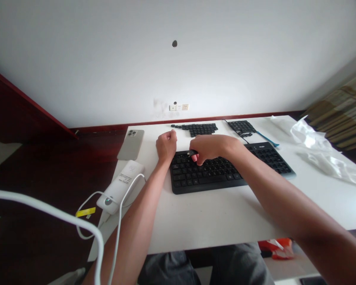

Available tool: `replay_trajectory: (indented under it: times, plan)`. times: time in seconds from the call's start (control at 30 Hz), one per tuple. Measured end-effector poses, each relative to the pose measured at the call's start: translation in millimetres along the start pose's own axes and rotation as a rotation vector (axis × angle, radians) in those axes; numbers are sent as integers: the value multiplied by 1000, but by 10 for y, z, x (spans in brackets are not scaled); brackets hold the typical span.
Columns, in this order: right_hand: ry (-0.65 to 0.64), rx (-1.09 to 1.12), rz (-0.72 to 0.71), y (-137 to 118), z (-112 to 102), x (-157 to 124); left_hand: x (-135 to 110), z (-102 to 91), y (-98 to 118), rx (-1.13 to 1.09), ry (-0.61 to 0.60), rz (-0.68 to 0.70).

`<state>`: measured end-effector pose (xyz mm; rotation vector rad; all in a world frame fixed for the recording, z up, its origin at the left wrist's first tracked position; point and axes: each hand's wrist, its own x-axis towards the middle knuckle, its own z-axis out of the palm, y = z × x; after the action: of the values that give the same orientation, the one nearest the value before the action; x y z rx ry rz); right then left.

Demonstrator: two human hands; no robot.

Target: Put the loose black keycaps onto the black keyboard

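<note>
A black keyboard (225, 168) lies across the middle of the white table (213, 213). My right hand (209, 147) hovers over its upper left keys, fingers pinched on a small dark tool (191, 152) that touches the key rows. My left hand (166, 145) rests as a closed fist on the table just left of the keyboard's top corner; what it holds, if anything, is hidden. Behind the hands lie loose black keycaps (200, 128) in rows, and a second dark patch of keycaps (241, 127) sits to their right.
A phone (131, 144) lies face down at the table's far left corner. A white power bank (120, 187) with white cables sits on the left edge. Crumpled clear plastic (323, 152) covers the right side. A blue strip (268, 139) lies behind the keyboard. Wall sockets (179, 107) are beyond.
</note>
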<state>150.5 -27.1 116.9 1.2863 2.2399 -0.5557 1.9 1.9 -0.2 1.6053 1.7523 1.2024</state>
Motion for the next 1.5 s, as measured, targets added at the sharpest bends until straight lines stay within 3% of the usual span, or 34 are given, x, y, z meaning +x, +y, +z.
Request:
replay_trajectory:
  times: [0.37,0.77,1.17,1.37,1.5]
  plan:
    - [34,57,-39,56,48,115,6,3,-18,-11,7,13]
    - [17,-1,98,-41,26,116,1,-2,-15,32,-9,14]
    - [80,-20,100,-63,89,172,2,-1,-8,33,-11,7]
    - [11,27,27,179,-7,102,-4,-19,13,24,-17,-17]
    - [156,63,92,530,-89,38,-10,-26,9,-15,-22,-8]
